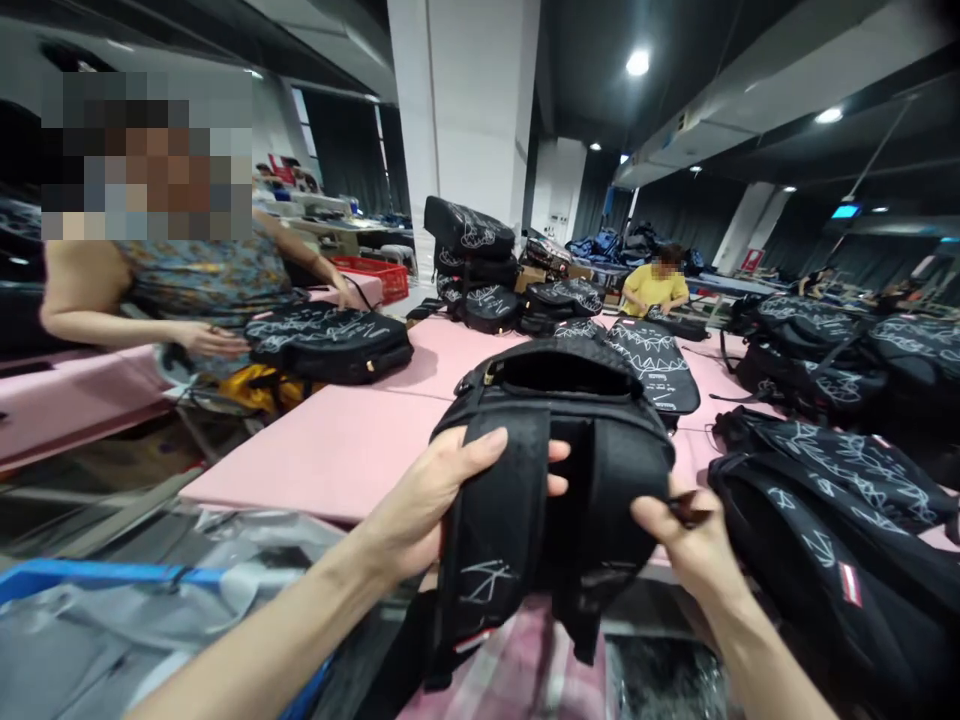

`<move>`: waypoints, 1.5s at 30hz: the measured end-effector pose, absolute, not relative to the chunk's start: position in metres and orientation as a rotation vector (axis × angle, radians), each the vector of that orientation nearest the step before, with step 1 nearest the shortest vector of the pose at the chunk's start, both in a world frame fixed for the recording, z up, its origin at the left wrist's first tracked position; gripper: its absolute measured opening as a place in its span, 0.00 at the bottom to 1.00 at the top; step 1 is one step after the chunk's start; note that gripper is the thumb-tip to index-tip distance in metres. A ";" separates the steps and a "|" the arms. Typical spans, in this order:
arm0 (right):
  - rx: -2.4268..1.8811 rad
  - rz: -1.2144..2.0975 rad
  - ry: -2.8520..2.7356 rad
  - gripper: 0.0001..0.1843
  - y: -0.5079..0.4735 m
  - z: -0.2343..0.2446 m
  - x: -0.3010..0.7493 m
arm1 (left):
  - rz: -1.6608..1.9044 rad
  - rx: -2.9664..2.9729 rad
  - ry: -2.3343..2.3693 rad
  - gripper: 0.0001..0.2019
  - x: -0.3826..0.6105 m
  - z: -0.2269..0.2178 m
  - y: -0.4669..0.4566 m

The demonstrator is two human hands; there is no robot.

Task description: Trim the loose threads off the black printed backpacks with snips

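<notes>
A black backpack (570,420) is held up in front of me at the table's near edge, its shoulder straps facing me and its top opening gaping. My left hand (457,480) is closed round the left shoulder strap (506,490), thumb on top and fingertips showing past the strap's inner edge. On the other side, my right hand (686,530) is closed at the backpack's edge beside the right strap (626,490). Something small and dark brown shows among its fingers; I cannot make out what it is. The strap ends hang down loose.
A pink-topped table (300,450) stretches ahead. Black backpacks with white line patterns (847,540) lie at right, with more stacked (472,260) at the back. A co-worker at left handles another backpack (330,340). A blue bin (120,572) with grey cloth stands low at left.
</notes>
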State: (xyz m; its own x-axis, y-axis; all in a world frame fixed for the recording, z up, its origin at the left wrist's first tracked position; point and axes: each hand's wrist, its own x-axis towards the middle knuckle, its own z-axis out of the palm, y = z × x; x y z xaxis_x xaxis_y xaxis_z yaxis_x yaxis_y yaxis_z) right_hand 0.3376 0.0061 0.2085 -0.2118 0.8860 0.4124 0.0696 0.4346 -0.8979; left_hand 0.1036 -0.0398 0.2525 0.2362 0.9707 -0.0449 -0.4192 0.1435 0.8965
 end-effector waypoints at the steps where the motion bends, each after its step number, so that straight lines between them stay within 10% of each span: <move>1: -0.815 0.966 -1.520 0.10 0.001 0.215 0.338 | 1.154 0.916 0.705 0.19 0.103 0.262 -0.044; 7: -0.852 0.845 -1.143 0.15 0.065 0.239 0.302 | 1.258 0.979 0.562 0.17 0.095 0.293 0.034; 19: -1.391 1.549 -1.196 0.27 0.072 -0.012 0.284 | 1.022 0.468 0.944 0.18 0.050 -0.001 0.054; 40: -1.365 1.328 -0.997 0.19 0.137 0.038 0.306 | 1.160 0.710 1.194 0.18 0.026 0.056 0.123; 45: -1.316 1.297 -0.891 0.34 0.217 0.038 0.322 | 1.415 1.017 1.595 0.31 0.014 0.054 0.200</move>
State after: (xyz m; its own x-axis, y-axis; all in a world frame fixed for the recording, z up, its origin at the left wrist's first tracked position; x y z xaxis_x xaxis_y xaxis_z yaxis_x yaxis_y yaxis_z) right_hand 0.3220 0.2169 0.0384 0.1395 0.9681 -0.2080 -0.1537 -0.1864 -0.9704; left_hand 0.0140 0.2002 0.0544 -0.3945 0.9183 -0.0329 0.0768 0.0686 0.9947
